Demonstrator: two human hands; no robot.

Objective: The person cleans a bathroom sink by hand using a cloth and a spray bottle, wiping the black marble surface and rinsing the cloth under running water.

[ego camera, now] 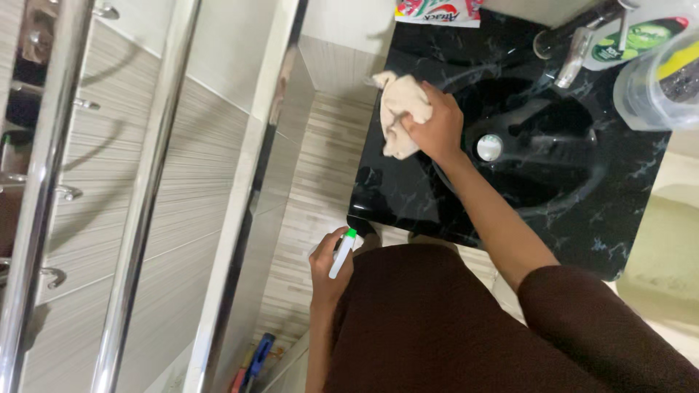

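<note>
Head: R hand (437, 125) grips cloth (399, 113) on sink (408, 196).

Much of this view is cut off or covered.

The spray bottle (341, 253) is mostly hidden inside the left hand (327, 268). The packet (437, 11), green bottle (635, 38) and clear tub (659, 80) are cropped by the top and right edges. The right hand (435, 125) covers part of the cloth (399, 113). Coloured things (255, 364) on the floor are too blurred to tell.

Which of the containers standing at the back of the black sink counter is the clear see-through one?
The clear plastic jar at the far right edge; the bottle with the green label beside it is opaque.
</note>
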